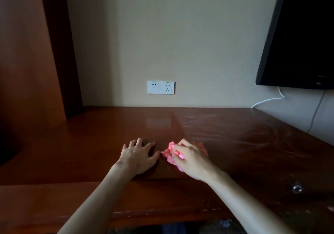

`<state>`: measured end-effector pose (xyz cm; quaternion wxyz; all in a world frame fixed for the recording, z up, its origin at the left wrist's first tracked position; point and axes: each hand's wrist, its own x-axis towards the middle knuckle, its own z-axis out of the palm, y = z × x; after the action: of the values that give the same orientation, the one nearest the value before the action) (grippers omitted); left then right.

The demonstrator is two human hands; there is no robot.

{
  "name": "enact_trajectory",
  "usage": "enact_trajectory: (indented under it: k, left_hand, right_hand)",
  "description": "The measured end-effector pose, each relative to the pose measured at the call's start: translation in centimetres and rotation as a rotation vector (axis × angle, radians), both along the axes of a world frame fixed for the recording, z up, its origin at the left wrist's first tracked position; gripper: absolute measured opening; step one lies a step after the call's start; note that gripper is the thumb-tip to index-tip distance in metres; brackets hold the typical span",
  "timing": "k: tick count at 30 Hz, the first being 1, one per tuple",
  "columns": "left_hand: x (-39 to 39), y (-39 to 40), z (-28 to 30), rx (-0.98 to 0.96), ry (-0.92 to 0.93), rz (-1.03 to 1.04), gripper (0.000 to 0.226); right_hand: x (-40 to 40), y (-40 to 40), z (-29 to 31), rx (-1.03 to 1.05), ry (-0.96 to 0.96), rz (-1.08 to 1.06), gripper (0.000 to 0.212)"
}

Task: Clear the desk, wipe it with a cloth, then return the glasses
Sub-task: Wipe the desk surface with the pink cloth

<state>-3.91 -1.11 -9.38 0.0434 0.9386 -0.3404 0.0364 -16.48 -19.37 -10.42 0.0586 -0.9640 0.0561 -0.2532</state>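
Pink and bunched, the cloth [182,154] lies on the desk [235,143] near its front edge, about the middle, and the right hand [191,159] grips it with fingers curled over the top of the wad. The left hand [139,157] rests just beside it, palm down and fingers spread flat on the wood, holding nothing. Judging by the pale streaks that show to the right and further back, the wiping step is in hand; the darker left half shows no such marks, though the dim light makes that hard to read. To do it well, the cloth would serve better opened out flatter under the palm, so more of it meets the surface, and drawn in long overlapping passes from the wall [180,43] toward the front edge. The left hand should stay planted as a brace but shift aside before the cloth reaches it, else a patch beneath goes unwiped. No glasses are in view, so returning them looks to be a later step.
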Motion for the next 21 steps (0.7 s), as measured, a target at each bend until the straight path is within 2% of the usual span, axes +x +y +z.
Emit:
enact_trajectory:
  k: [2,5,7,10,14,17,19,21]
  left_hand:
    - [0.0,0.1,-0.1,0.001,-0.007,0.005,0.068]
    - [-0.2,0.3,0.1,0.003,0.000,0.005,0.067]
    - [-0.2,0.4,0.4,0.008,0.014,0.010,0.067]
    - [-0.1,0.3,0.8,0.011,0.045,0.008,0.069]
    - [0.0,0.2,0.8,0.026,0.047,-0.001,0.070]
    - [0.1,-0.1,1.3,0.036,0.050,-0.006,0.068]
    - [0.4,-0.7,1.6,-0.007,0.052,0.011,0.064]
    - [0.6,-1.4,1.9,-0.056,0.056,0.045,0.061]
  right_hand:
    - [-0.7,-0.2,-0.3,0.075,0.009,0.055,0.031]
    - [0.5,-0.7,0.5,0.168,0.048,0.015,0.032]
    - [1.3,-0.7,1.0,0.158,0.091,-0.041,0.037]
    - [0.7,-0.2,1.2,0.107,0.115,-0.040,0.033]
    - [-1.6,-0.1,1.9,0.134,0.239,0.007,0.057]
    - [-1.1,-0.6,1.6,-0.009,0.182,0.018,0.050]
    - [-0.1,-1.0,0.9,0.039,0.101,0.057,0.045]
    - [1.6,-1.8,0.4,0.089,0.066,0.042,0.049]
